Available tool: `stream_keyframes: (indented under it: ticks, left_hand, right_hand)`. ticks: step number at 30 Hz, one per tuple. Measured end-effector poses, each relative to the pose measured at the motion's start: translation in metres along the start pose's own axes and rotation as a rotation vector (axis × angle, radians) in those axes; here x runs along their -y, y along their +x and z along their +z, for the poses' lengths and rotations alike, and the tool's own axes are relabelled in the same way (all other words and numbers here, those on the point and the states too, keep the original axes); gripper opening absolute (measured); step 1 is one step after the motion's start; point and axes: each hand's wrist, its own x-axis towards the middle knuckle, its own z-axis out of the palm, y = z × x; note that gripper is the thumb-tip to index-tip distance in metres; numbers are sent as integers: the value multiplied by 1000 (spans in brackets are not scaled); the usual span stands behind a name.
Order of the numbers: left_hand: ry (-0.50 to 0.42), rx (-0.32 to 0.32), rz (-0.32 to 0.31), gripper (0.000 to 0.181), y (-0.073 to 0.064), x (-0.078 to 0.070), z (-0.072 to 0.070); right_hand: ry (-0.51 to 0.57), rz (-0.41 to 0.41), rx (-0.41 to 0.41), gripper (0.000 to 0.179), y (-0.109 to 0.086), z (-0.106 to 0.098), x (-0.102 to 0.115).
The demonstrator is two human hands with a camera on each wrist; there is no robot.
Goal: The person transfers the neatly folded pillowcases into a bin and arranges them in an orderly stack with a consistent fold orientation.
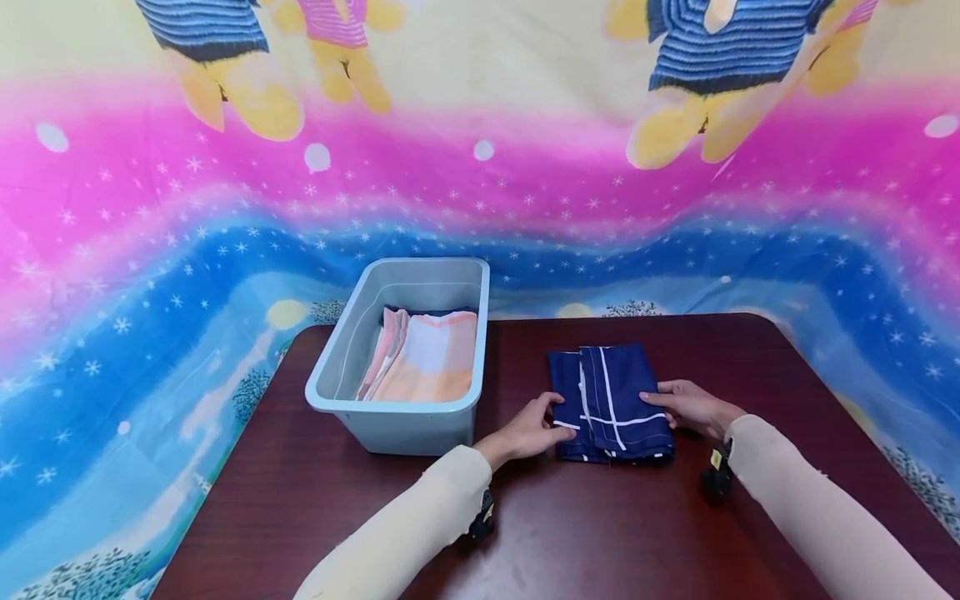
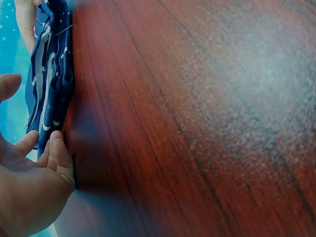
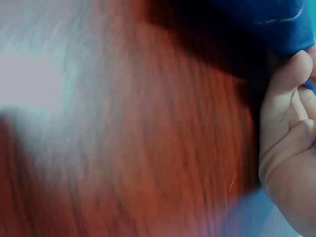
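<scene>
A dark blue folded cloth (image 1: 615, 400) with white lines lies in several layers on the table, right of the grey-blue bin. The left hand (image 1: 528, 429) grips its left edge. In the left wrist view, the left fingers (image 2: 60, 153) meet the end of the layered cloth (image 2: 52, 79) close over the tabletop, with one digit raised apart. At the opposite edge, the right hand (image 1: 693, 406) pinches the cloth. The right wrist view has the right hand (image 3: 291, 143) at the blue cloth's corner (image 3: 291, 34), part of it cut off by the frame.
The grey-blue plastic bin (image 1: 405, 407) stands on the left of the dark red-brown wooden table (image 1: 540, 533). Inside it lie folded pink, white and peach cloths (image 1: 427, 358). A printed curtain (image 1: 480, 192) hangs behind and around the table.
</scene>
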Motion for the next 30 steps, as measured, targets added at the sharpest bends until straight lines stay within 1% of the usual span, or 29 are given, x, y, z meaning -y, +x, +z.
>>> stream_keyframes:
  ticks: [4, 9, 12, 15, 18, 22, 24, 27, 30]
  left_hand:
    - [14, 9, -5, 61, 0, 0, 1]
    - [13, 2, -9, 61, 0, 0, 1]
    - [19, 12, -10, 63, 0, -1, 2]
    - [15, 22, -28, 67, 0, -2, 3]
    - [-50, -8, -73, 68, 2, -5, 3]
    - [-206, -103, -153, 67, 10, -11, 3]
    - [-260, -137, -193, 68, 14, -13, 3]
    - [-295, -151, -233, 71, 19, -15, 3]
    - [-311, -133, -253, 70, 22, -16, 4]
  right_hand:
    - [5, 14, -7, 56, 0, 1, 1]
    - [10, 20, -19, 56, 1, 2, 2]
    - [7, 23, -26, 56, 1, 3, 1]
    - [9, 33, -33, 54, 1, 4, 0]
    - [11, 31, -29, 53, 2, 4, -1]
    - [26, 21, -30, 51, 3, 3, 2]
    - [39, 28, -38, 49, 2, 3, 4]
    - [42, 33, -34, 49, 0, 3, 5]
    - [40, 38, -30, 50, -1, 3, 5]
